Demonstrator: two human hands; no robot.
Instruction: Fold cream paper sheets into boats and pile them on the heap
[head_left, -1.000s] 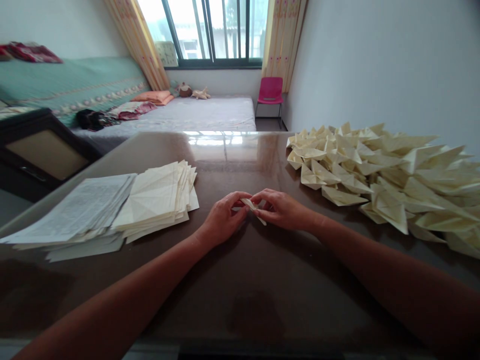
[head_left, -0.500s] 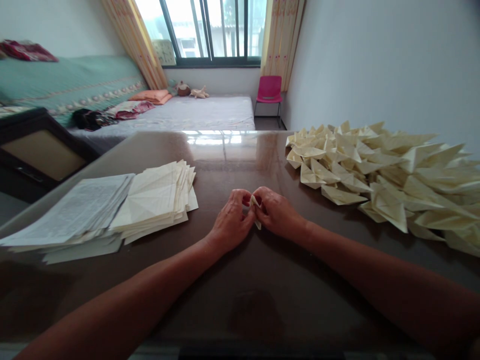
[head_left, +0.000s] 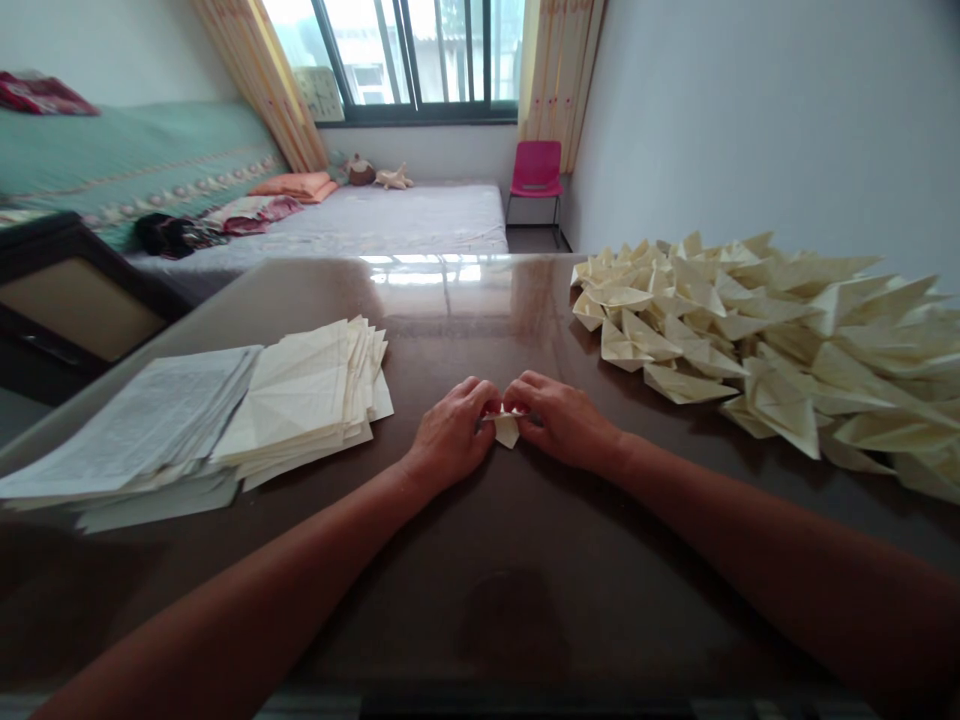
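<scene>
Between my two hands is a small piece of folded cream paper, low over the brown table. My left hand pinches its left side, and my right hand pinches the right side. A pointed flap of the paper shows below the fingers; the rest is hidden by them. To the right lies a big heap of folded cream paper pieces with pointed corners. On the left rests a stack of creased cream sheets, overlapping a stack of printed white sheets.
Beyond the table's far edge stands a bed with folded cloths and soft toys. A pink chair is by the window wall. A dark cabinet stands at the left, close to the table. The right wall is behind the heap.
My hands have moved slightly apart, and the folded paper between them has opened wider, its flap now facing me. The whole view has shifted a little.
</scene>
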